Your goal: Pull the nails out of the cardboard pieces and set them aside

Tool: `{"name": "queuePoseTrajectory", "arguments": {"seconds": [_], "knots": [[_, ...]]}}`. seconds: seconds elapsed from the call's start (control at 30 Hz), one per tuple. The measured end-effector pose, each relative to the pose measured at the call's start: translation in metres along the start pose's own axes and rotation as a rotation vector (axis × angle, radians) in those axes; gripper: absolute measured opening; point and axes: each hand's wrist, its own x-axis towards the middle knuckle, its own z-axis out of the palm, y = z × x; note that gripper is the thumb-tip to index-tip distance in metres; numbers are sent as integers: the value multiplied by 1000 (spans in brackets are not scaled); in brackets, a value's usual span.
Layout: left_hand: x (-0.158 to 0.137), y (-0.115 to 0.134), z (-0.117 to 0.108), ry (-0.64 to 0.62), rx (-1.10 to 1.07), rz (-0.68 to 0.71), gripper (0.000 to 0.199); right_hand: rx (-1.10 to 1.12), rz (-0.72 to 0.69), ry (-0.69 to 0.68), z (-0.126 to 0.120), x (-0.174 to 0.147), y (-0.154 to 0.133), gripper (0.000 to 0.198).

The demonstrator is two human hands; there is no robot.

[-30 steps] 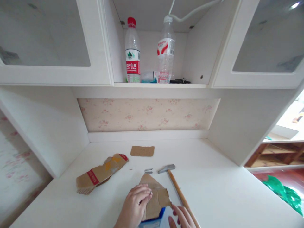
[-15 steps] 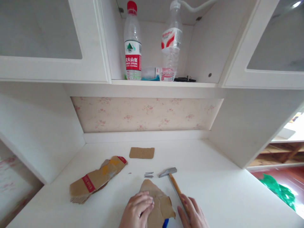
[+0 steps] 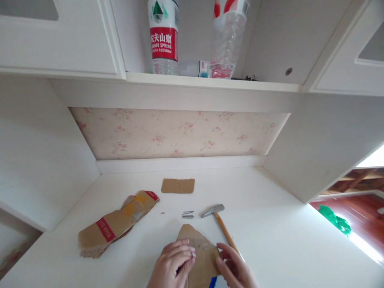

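Observation:
A torn piece of brown cardboard (image 3: 200,250) lies near the front of the white tabletop, with a bit of blue (image 3: 213,282) showing under its lower edge. On its left side rests my left hand (image 3: 175,262), fingers closed around a small metal tip that looks like a nail (image 3: 192,254); most of it is hidden. My right hand (image 3: 235,266) pinches the cardboard's right edge between thumb and fingers. A hammer (image 3: 225,230) with a wooden handle lies beside it, the handle's end running behind my right hand. Several loose nails (image 3: 188,215) lie beyond the cardboard.
To the left is a folded cardboard strip (image 3: 120,224) with red tape. A small cardboard rectangle (image 3: 178,186) lies farther back. Above, a shelf (image 3: 192,82) holds a red-labelled bottle (image 3: 164,42) and another clear bottle (image 3: 226,44). Side panels (image 3: 324,148) enclose the tabletop.
My right hand has let go of the hammer handle and moved left to the cardboard's edge. My left hand stays on the cardboard. The camera view has tilted downward.

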Motion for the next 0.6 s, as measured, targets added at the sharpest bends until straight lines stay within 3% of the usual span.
{"name": "queuePoseTrajectory", "arguments": {"seconds": [0.1,0.27,0.4,0.6], "knots": [[3,0,-10,-58,-10,5,20,23,26,-27,4,1,-2,52],[15,13,-22,-36,-86,-91,16,114,124,-44,7,1,-11,58],[27,24,-15,-129,-202,-113,12,163,146,-52,11,2,-11,59],[35,21,0,-159,-186,-154,15,152,134,-47,13,3,7,61]]}}
